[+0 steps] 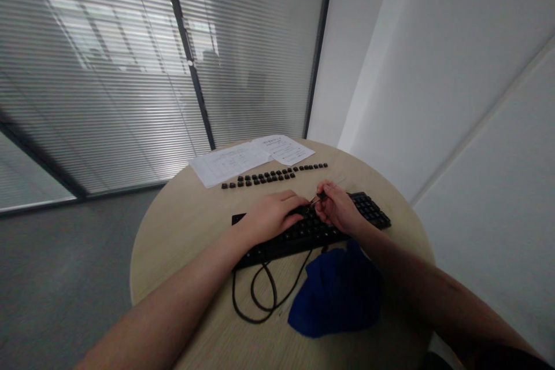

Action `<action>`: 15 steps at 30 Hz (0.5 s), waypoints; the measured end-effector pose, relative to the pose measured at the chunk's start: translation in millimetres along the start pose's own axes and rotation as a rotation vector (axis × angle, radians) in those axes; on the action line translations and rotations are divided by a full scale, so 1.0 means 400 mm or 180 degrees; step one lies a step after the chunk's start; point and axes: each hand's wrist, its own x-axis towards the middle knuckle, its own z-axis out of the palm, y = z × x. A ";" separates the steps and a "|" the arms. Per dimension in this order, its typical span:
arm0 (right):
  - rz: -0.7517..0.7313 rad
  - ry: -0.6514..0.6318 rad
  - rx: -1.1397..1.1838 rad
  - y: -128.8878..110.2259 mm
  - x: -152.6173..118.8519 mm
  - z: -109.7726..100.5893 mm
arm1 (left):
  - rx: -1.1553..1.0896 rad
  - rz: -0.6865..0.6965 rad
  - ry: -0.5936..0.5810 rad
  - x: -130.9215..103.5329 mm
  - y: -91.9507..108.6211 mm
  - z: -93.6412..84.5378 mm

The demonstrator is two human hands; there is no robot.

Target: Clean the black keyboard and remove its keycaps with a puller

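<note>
A black keyboard (pixel 281 248) lies at a slant across the round table, partly covered by both my hands. My left hand (pixel 273 214) rests on its upper middle, palm down, with the fingers stretched over the keys. Just to the right, my right hand (pixel 336 205) is closed over the keyboard. It pinches a small wire keycap puller (pixel 321 194) with a dark grip. Thin wires stick out past the fingers, and the lower end reaches toward the keys beside my left fingertips. Exactly what that end touches is too small to tell.
Loose black keycaps (pixel 260 178) stand in two rows beyond the keyboard. Printed sheets (pixel 234 161) lie behind them. A blue cloth (pixel 338 295) and the looped cable (pixel 255 321) are at the near side. The table (pixel 173 243) stands by a white wall and blinds.
</note>
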 end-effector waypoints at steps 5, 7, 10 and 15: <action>0.0215 -0.0035 0.0211 -0.013 -0.014 0.027 | -0.0041 0.0254 0.0231 -0.006 0.013 -0.001; 0.0285 -0.0079 0.0205 -0.009 -0.012 0.022 | -0.0062 0.0300 0.0264 -0.009 0.012 -0.001; 0.0287 -0.0003 0.0161 0.004 -0.003 0.005 | -0.0141 0.0299 0.0245 -0.012 0.008 0.001; -0.0295 0.0694 -0.0345 0.012 0.014 -0.038 | -0.0256 0.0207 0.0441 -0.014 -0.006 -0.007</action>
